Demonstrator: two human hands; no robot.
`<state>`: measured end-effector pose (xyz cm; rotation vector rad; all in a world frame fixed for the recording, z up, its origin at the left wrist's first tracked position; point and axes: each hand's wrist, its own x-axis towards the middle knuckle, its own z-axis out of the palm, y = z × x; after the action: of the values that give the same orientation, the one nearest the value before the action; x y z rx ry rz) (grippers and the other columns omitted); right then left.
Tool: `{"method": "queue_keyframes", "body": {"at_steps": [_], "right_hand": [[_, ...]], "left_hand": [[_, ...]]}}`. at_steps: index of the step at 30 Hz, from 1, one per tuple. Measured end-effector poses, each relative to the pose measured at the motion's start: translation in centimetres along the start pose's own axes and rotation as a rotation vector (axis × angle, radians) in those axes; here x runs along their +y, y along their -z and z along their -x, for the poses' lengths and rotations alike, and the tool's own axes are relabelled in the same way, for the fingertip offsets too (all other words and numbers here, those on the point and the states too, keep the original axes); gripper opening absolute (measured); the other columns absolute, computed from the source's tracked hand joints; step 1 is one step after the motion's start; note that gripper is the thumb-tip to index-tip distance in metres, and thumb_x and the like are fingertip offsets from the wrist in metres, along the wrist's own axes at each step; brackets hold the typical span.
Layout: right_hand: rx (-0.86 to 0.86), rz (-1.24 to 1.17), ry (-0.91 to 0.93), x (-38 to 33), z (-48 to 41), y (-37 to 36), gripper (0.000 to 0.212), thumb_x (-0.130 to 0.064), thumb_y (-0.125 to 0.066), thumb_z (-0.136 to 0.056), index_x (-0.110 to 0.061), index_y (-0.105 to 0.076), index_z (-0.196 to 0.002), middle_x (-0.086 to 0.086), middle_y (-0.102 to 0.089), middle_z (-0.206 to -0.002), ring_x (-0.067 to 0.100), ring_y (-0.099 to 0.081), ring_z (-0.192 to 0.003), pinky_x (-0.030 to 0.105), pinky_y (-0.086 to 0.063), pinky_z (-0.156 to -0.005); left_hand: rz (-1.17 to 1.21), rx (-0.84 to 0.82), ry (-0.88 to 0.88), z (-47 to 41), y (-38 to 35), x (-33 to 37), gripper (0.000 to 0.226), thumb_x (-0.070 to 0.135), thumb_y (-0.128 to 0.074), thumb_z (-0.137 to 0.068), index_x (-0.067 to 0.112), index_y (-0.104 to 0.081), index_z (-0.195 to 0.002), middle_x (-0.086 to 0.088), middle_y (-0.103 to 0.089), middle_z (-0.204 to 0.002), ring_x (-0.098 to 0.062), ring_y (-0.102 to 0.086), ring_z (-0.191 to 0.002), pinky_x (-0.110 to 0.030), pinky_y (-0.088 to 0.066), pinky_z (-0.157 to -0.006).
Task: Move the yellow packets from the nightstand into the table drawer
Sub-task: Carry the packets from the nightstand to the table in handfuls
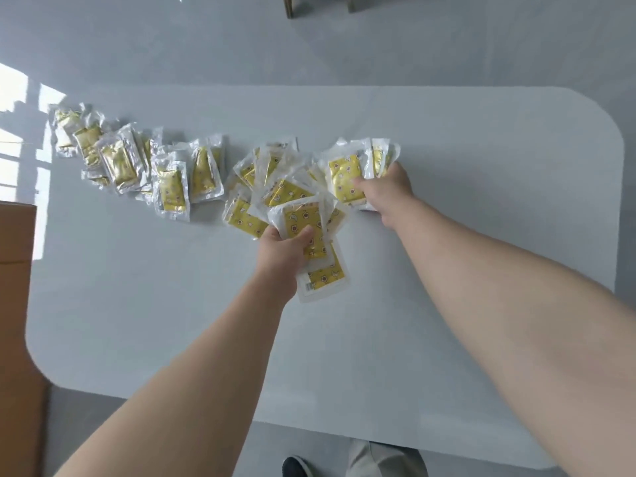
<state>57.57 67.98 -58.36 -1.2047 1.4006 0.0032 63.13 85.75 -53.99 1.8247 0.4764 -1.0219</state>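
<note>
Several yellow packets in clear wrappers [172,180] lie in a loose row across the far half of a white rounded tabletop [481,235]. My left hand [282,249] grips a small bunch of yellow packets [303,222] near the table's middle, one of them hanging down beside my wrist. My right hand [385,191] grips another bunch of packets [347,177] at the row's right end, thumb on top. No drawer shows in the head view.
A brown cardboard box [17,304] stands at the left edge, beside the table. Wooden chair legs [289,5] show at the top. A dark shoe [297,466] and a trouser leg are below the table's near edge. Sunlight patches fall on the floor at left.
</note>
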Motion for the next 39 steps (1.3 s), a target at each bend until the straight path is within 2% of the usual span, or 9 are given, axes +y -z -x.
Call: {"method": "queue_keyframes", "body": {"at_steps": [4, 8, 11, 18, 22, 29, 33, 37, 39], "right_hand": [[-0.022, 0.19, 0.038, -0.8, -2.7, -1.5, 0.06, -0.025, -0.073, -0.09, -0.01, -0.044, -0.141, 0.006, -0.055, -0.136, 0.024, -0.055, -0.124, 0.026, -0.04, -0.082], [0.055, 0.398, 0.037, -1.4, -3.7, -2.6, 0.058, -0.033, -0.075, -0.087, -0.013, -0.048, -0.135, 0.007, -0.057, -0.134, 0.028, -0.061, -0.117, 0.028, -0.044, -0.076], [0.094, 0.483, -0.037, -1.1, -3.8, -2.7, 0.072, -0.048, -0.079, -0.08, -0.016, -0.047, -0.136, 0.01, -0.047, -0.135, 0.031, -0.063, -0.109, 0.033, -0.055, -0.077], [0.202, 0.808, -0.019, -0.1, -3.2, -1.4, 0.096, -0.079, -0.066, -0.072, -0.015, -0.037, -0.138, 0.013, -0.043, -0.139, 0.031, -0.049, -0.127, 0.041, -0.043, -0.095], [0.196, 0.856, -0.026, 0.3, -2.6, -1.7, 0.092, -0.078, -0.061, -0.075, -0.014, -0.035, -0.136, 0.012, -0.041, -0.14, 0.031, -0.046, -0.129, 0.041, -0.039, -0.098], [0.188, 0.886, -0.02, 0.6, 0.9, 0.2, 0.084, -0.071, -0.061, -0.081, -0.01, -0.036, -0.134, 0.015, -0.043, -0.139, 0.033, -0.048, -0.128, 0.041, -0.04, -0.099], [0.096, 0.884, 0.041, 0.3, 7.2, 1.4, 0.069, -0.054, -0.057, -0.093, -0.008, -0.035, -0.139, 0.017, -0.046, -0.139, 0.037, -0.052, -0.126, 0.044, -0.044, -0.098], [-0.021, 0.807, 0.098, -0.6, 15.3, 2.3, 0.063, -0.043, -0.053, -0.097, -0.006, -0.033, -0.143, 0.018, -0.049, -0.139, 0.04, -0.053, -0.124, 0.046, -0.047, -0.096], [-0.076, 0.78, 0.125, -1.1, 19.5, 2.5, 0.059, -0.043, -0.052, -0.098, -0.006, -0.037, -0.141, 0.017, -0.051, -0.137, 0.039, -0.054, -0.123, 0.044, -0.047, -0.093]], "left_hand": [[-0.012, 0.01, -0.002, -2.2, -1.5, -0.6, 0.019, 0.01, -0.076, -0.088, 0.016, -0.067, -0.104, -0.003, -0.076, -0.098, -0.023, -0.075, -0.085, -0.042, -0.063, -0.063], [-0.062, 0.027, 0.003, -3.8, -2.5, -1.4, 0.019, 0.011, -0.076, -0.089, 0.018, -0.067, -0.104, -0.002, -0.075, -0.096, -0.023, -0.075, -0.084, -0.043, -0.063, -0.069], [-0.112, 0.048, 0.013, -4.8, -3.0, -2.1, 0.022, 0.013, -0.076, -0.089, 0.017, -0.066, -0.108, -0.002, -0.074, -0.099, -0.023, -0.074, -0.087, -0.043, -0.063, -0.072], [-0.351, 0.193, -0.081, -5.8, -4.4, -2.2, 0.019, 0.027, -0.075, -0.087, 0.018, -0.062, -0.098, 0.003, -0.069, -0.089, -0.022, -0.069, -0.083, -0.041, -0.061, -0.075], [-0.472, 0.256, -0.099, -5.0, -5.2, -1.6, 0.033, 0.035, -0.076, -0.086, 0.017, -0.048, -0.087, 0.004, -0.056, -0.082, -0.022, -0.058, -0.077, -0.036, -0.055, -0.067], [-0.538, 0.242, -0.035, -1.1, -3.1, -0.6, 0.076, 0.059, -0.075, -0.078, 0.019, -0.044, -0.134, 0.002, -0.058, -0.125, -0.026, -0.063, -0.108, -0.045, -0.054, -0.092], [-0.47, 0.255, -0.04, 4.5, 0.2, 0.7, 0.061, 0.05, -0.071, -0.087, 0.02, -0.048, -0.135, 0.005, -0.056, -0.124, -0.02, -0.06, -0.1, -0.044, -0.054, -0.091], [-0.288, 0.246, 0.002, 12.3, 4.6, 2.1, 0.038, 0.039, -0.066, -0.093, 0.021, -0.053, -0.124, 0.005, -0.062, -0.118, -0.018, -0.062, -0.095, -0.03, -0.047, -0.064], [-0.219, 0.245, -0.006, 16.3, 7.4, 2.3, 0.031, 0.034, -0.066, -0.092, 0.021, -0.055, -0.118, 0.003, -0.067, -0.111, -0.017, -0.067, -0.094, -0.032, -0.052, -0.069]]}}
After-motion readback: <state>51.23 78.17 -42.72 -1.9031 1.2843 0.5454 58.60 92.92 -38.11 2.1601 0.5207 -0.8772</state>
